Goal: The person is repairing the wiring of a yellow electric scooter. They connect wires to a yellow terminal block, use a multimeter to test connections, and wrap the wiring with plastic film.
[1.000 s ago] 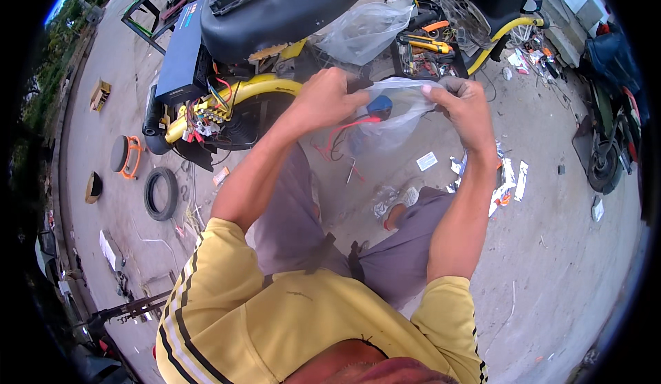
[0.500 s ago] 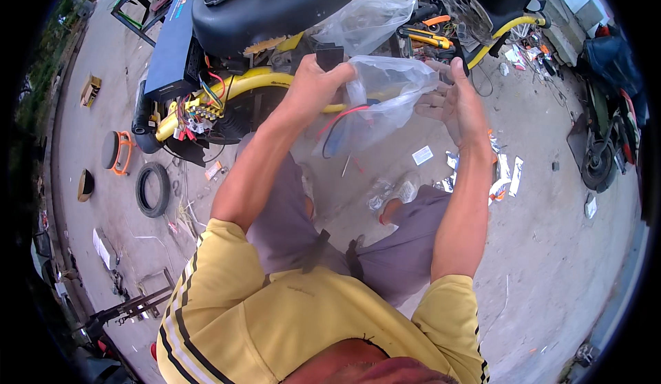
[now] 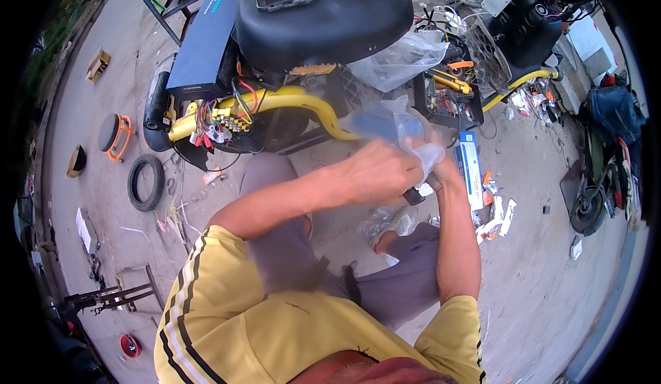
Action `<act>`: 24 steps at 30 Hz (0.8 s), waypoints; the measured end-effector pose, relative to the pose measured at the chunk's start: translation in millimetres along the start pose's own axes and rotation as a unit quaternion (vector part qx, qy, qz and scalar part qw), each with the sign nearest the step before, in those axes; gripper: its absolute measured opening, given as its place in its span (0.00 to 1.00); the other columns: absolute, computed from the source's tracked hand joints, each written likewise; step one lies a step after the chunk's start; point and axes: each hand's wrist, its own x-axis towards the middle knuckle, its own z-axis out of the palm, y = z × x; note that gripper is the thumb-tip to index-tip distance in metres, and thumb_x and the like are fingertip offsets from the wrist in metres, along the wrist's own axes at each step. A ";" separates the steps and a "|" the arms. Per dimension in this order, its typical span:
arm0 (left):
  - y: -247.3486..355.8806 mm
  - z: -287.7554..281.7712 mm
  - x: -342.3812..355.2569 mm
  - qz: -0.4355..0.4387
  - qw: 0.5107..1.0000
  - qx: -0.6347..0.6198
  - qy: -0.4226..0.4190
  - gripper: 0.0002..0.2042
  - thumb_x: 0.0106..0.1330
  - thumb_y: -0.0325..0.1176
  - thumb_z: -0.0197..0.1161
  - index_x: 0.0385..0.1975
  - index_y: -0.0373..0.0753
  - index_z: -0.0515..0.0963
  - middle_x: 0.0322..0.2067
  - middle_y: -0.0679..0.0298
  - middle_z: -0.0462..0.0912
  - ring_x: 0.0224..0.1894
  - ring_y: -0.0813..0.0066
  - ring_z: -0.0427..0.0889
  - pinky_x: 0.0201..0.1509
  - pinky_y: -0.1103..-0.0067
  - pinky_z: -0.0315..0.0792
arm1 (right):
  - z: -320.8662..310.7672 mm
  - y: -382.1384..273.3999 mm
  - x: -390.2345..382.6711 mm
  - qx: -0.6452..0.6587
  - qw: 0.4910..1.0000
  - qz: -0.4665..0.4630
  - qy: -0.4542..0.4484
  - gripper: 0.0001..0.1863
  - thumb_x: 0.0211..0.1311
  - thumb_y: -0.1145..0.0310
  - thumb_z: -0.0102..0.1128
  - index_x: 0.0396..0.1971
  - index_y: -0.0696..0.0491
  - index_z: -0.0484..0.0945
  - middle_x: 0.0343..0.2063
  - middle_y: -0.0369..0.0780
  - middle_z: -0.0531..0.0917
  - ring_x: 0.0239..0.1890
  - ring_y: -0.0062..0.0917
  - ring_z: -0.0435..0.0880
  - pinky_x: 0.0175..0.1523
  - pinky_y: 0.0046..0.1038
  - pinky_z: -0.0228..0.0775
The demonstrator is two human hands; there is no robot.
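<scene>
A clear plastic bag [image 3: 385, 123] with something bluish showing through it is bunched between my two hands, its far part smeared by motion. My left hand [image 3: 385, 172] is closed at the bag's gathered edge. A small black block [image 3: 414, 196] sticks out below its fingers. Against it, my right hand [image 3: 444, 169] wraps around the bag from the right, most of its fingers hidden behind the plastic. Both hands are in front of the yellow scooter frame [image 3: 296, 100], above the ground between my knees.
A black seat [image 3: 323, 22] and a dark blue box [image 3: 203, 46] rest over the frame, beside loose wiring [image 3: 237, 112]. A tool tray [image 3: 451, 98] stands right of it, near a blue-and-white carton [image 3: 469, 170]. A tyre [image 3: 145, 183] lies left; another scooter [image 3: 592, 184] is far right.
My left hand has swung right and nearer to me with the black block, meeting my right hand. The spread bag is now bunched between them. The view has shifted, revealing the blue-and-white carton.
</scene>
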 end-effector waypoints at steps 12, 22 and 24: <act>-55.8 1.4 -46.8 -0.348 0.931 -0.090 0.061 0.19 0.68 0.33 0.65 0.51 0.29 0.68 0.40 0.40 0.80 0.40 0.35 0.84 0.47 0.51 0.76 | 25.3 19.9 153.3 -0.179 0.960 -0.210 0.046 0.51 0.57 0.72 0.78 0.80 0.55 0.62 0.64 0.47 0.80 0.65 0.35 0.80 0.67 0.36 0.76; -82.2 21.5 -86.0 -0.306 0.903 -0.206 0.217 0.15 0.76 0.33 0.62 0.51 0.27 0.73 0.38 0.46 0.82 0.39 0.49 0.82 0.49 0.60 0.75 | -41.1 57.4 200.7 -0.478 0.863 -0.131 0.094 0.45 0.60 0.64 0.80 0.77 0.57 0.69 0.62 0.58 0.81 0.65 0.50 0.81 0.70 0.41 0.72; -85.8 21.0 -90.2 -0.322 0.882 -0.240 0.247 0.14 0.75 0.32 0.65 0.51 0.27 0.77 0.36 0.54 0.83 0.36 0.61 0.82 0.46 0.65 0.76 | -15.0 33.4 175.5 -0.518 0.838 -0.124 0.121 0.41 0.62 0.67 0.78 0.74 0.59 0.72 0.60 0.57 0.83 0.62 0.47 0.84 0.68 0.41 0.74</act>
